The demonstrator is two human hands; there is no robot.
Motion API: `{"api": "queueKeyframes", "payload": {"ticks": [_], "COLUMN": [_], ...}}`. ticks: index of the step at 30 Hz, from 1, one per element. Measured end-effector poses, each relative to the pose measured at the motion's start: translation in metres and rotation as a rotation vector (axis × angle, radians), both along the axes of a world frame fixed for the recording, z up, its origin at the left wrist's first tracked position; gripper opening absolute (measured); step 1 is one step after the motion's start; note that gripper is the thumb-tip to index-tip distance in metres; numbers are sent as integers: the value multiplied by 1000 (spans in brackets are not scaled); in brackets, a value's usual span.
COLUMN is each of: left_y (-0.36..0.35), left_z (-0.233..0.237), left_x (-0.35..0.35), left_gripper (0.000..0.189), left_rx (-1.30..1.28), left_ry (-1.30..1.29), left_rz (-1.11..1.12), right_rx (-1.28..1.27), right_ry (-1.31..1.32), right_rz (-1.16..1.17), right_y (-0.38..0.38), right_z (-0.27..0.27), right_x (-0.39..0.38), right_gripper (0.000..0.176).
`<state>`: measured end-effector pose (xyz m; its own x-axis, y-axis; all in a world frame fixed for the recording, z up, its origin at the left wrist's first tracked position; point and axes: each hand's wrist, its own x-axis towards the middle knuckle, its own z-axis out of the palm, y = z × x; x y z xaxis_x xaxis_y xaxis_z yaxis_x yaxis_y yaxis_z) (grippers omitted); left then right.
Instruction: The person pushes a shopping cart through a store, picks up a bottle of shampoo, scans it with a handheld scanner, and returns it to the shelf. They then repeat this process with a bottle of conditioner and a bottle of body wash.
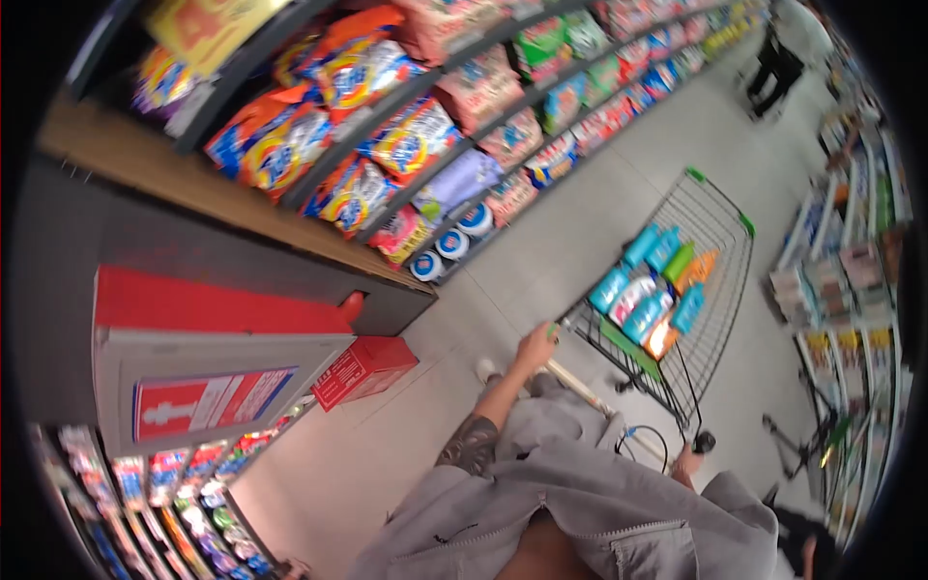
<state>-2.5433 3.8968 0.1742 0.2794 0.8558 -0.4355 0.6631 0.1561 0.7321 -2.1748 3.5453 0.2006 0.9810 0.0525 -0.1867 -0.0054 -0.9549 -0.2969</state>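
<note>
Both of my hands are at the handle end of a wire shopping cart (739, 290) with green corners. My left hand (537, 346) is closed round the left end of the pale handlebar (580, 387). At the bar's right end, my right hand (688, 462) is closed beside a black round knob (704, 442); its fingers are partly hidden. Inside the cart lie several blue bottles (645, 317), a green bottle (679, 262), orange packs (695, 272) and a white and pink bottle (632, 298). A cable loops below the handlebar.
Shelves of detergent bags (406, 135) run along the left. A red and white box (222, 387) stands near the shelf end, a red carton (365, 371) beside it. More shelves (851, 367) line the right. A person (778, 58) is farther up the aisle.
</note>
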Motion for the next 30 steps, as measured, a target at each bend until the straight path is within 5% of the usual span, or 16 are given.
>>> {"api": "queueKeyframes", "payload": {"ticks": [17,22,28,30], "left_y": [206,264,316,330], "left_z": [12,39,29,24], "left_x": [-23,-12,5,8], "left_gripper": [19,22,24,24], "left_rx": [-147,168,238,311], "left_ry": [-120,29,92,139], "left_rz": [-292,-368,-460,-538], "right_rx": [0,-47,-59,-151], "right_ry": [-104,-33,-17,-106], "right_rz": [-349,-454,-470,-503], "right_y": [123,143,218,205], "right_z": [62,47,86,53], "right_x": [-170,-203,-246,-265], "right_gripper": [46,58,68,69]}}
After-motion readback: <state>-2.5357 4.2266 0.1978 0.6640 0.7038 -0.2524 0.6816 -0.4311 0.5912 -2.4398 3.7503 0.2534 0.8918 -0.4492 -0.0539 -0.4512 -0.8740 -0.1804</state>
